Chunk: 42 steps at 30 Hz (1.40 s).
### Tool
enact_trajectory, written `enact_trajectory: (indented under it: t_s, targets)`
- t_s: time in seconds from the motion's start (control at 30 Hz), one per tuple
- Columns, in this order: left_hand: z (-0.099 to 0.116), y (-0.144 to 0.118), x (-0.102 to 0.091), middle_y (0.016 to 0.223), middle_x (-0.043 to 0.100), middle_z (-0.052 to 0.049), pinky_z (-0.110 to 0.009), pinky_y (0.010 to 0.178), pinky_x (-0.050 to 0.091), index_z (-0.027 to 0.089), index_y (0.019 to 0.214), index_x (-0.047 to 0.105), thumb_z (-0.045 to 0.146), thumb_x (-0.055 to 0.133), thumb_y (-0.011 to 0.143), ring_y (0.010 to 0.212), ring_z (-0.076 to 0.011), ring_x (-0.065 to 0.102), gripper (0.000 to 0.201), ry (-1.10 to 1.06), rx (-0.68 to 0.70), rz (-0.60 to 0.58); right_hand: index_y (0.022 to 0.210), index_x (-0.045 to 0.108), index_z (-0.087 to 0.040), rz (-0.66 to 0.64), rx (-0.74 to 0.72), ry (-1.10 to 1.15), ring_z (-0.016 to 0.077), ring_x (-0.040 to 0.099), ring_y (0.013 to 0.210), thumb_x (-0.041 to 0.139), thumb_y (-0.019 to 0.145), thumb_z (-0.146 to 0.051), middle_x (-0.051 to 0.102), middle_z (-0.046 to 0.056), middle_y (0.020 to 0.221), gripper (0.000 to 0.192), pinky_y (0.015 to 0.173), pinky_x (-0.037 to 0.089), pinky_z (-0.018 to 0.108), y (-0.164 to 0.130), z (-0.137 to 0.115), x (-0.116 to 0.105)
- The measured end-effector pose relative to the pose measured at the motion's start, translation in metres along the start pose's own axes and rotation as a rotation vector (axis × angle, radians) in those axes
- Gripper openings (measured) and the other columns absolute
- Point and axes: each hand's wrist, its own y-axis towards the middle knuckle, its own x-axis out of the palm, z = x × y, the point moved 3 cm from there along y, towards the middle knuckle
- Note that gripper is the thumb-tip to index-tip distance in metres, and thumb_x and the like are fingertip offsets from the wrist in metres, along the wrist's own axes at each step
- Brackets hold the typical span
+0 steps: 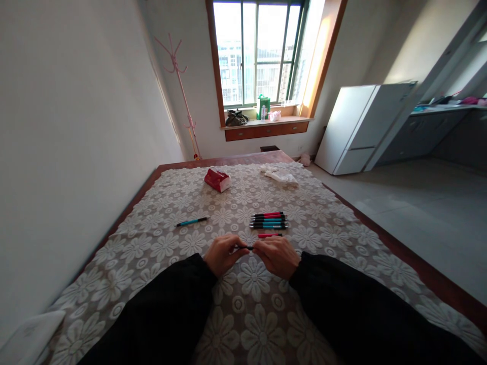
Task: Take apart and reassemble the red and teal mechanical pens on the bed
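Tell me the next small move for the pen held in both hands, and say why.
Probably lay the dark pen, pinched between left hand and right hand, beside the red pen, since a neat row of pens already lies just beyond.

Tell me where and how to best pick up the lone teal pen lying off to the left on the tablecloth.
Pinch the teal pen at mid-barrel, coming straight down from above. It lies flat and alone on the floral tablecloth, so the slim barrel's long sides are both free for the fingers, probably best placed across its length.
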Motion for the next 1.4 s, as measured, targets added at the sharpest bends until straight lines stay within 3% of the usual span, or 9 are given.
enact_trajectory:
  t_s: [0.43, 0.63, 0.73, 0.9, 1.23, 1.4]
  targets:
    - [-0.005, 0.0, 0.001, 0.077, 0.066, 0.001, -0.024, 0.066, 0.046, 0.021, 0.094, 0.07, 0.035, 0.066, 0.092, 0.065, -0.0114, 0.057, 0.015, -0.069, -0.042, 0.006, 0.091, 0.064, -0.02, 0.012, 0.033, 0.002, 0.0155, 0.065, 0.073, 0.045, 0.102, -0.028, 0.071, 0.003, 0.077, 0.023, 0.069, 0.037, 0.027, 0.001, 0.003, -0.002]
    - [-0.007, 0.003, -0.007, 0.082, 0.068, -0.001, -0.025, 0.065, 0.046, 0.019, 0.094, 0.065, 0.022, 0.058, 0.089, 0.066, -0.0121, 0.056, 0.009, -0.081, -0.109, 0.096, 0.099, 0.064, -0.019, -0.098, 0.086, -0.051, 0.0166, 0.067, 0.071, 0.043, 0.102, -0.029, 0.074, 0.005, 0.08, 0.023, 0.064, 0.035, 0.027, -0.001, 0.025, -0.001]
    - [-0.005, 0.004, -0.008, 0.081, 0.064, 0.0, -0.025, 0.061, 0.044, 0.02, 0.09, 0.064, 0.019, 0.057, 0.087, 0.062, -0.0115, 0.052, 0.008, -0.002, -0.09, 0.062, 0.104, 0.063, -0.018, -0.163, 0.124, -0.092, 0.0167, 0.067, 0.07, 0.043, 0.101, -0.029, 0.075, 0.005, 0.082, 0.023, 0.062, 0.033, 0.027, -0.001, 0.031, -0.005]
    - [0.001, 0.004, -0.007, 0.088, 0.065, -0.001, -0.026, 0.066, 0.044, 0.021, 0.096, 0.065, 0.02, 0.055, 0.091, 0.068, -0.0127, 0.055, 0.011, 0.1, -0.025, 0.022, 0.103, 0.061, -0.019, -0.284, 0.067, -0.168, 0.0175, 0.066, 0.071, 0.043, 0.098, -0.026, 0.074, 0.007, 0.083, 0.019, 0.061, 0.031, 0.027, 0.0, 0.023, -0.008]
    - [-0.001, 0.002, -0.009, 0.082, 0.066, -0.001, -0.027, 0.065, 0.044, 0.022, 0.095, 0.067, 0.021, 0.06, 0.089, 0.068, -0.0139, 0.056, 0.01, 0.164, -0.085, 0.112, 0.102, 0.059, -0.02, -0.288, 0.082, -0.136, 0.0168, 0.062, 0.064, 0.043, 0.096, -0.025, 0.072, 0.005, 0.078, 0.018, 0.059, 0.026, 0.029, -0.001, 0.021, -0.008]
    - [-0.004, 0.003, -0.007, 0.088, 0.068, -0.001, -0.028, 0.068, 0.045, 0.022, 0.093, 0.066, 0.019, 0.06, 0.086, 0.07, -0.0141, 0.058, 0.01, 0.177, -0.105, 0.046, 0.1, 0.06, -0.02, -0.274, 0.082, -0.112, 0.0164, 0.062, 0.065, 0.043, 0.095, -0.025, 0.072, 0.005, 0.079, 0.018, 0.059, 0.025, 0.03, 0.0, 0.021, -0.009]
